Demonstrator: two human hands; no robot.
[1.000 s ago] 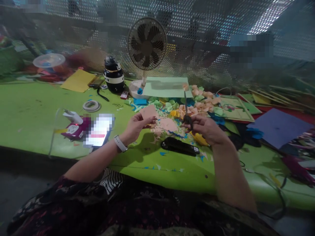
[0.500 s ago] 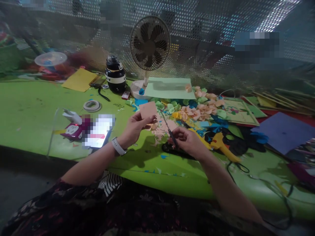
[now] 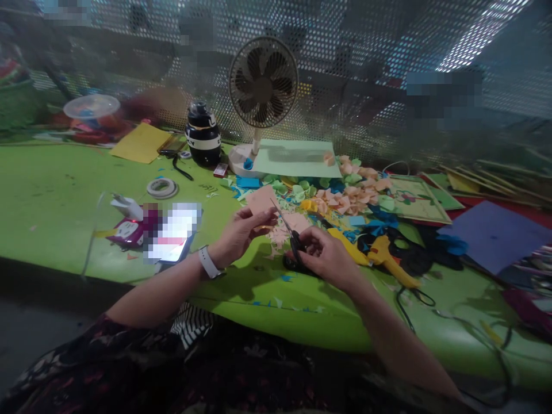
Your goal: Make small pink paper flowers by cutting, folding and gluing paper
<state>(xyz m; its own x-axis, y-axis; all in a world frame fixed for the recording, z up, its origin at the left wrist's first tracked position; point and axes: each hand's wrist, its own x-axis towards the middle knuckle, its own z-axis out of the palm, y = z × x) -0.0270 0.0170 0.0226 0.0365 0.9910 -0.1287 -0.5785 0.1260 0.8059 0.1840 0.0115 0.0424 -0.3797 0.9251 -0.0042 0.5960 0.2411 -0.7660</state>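
Note:
Pinched in my left hand [image 3: 241, 233] is a small square of peach paper [image 3: 261, 199], held up over the table. My right hand [image 3: 325, 253] is closed round the black handles of a pair of scissors [image 3: 295, 240]. The blades point up and left, their tips by the right edge of the peach square; whether they touch it I cannot tell. Peach offcuts [image 3: 293, 223] lie beneath and behind the scissors. Farther back is a heap of folded peach paper pieces [image 3: 351, 192], with green pieces [image 3: 302, 188] beside it.
On the green table [image 3: 64, 195] stand a fan [image 3: 264, 83] and a black bottle [image 3: 203, 138]. A tape roll [image 3: 161, 187] and a lit phone [image 3: 175, 233] lie to the left. A yellow glue gun [image 3: 390, 261], its cord, and purple paper [image 3: 495, 233] are at right.
My right hand has brought the scissors slightly left, so their tips are now at the peach square's edge. My left hand still holds the square in nearly the same spot.

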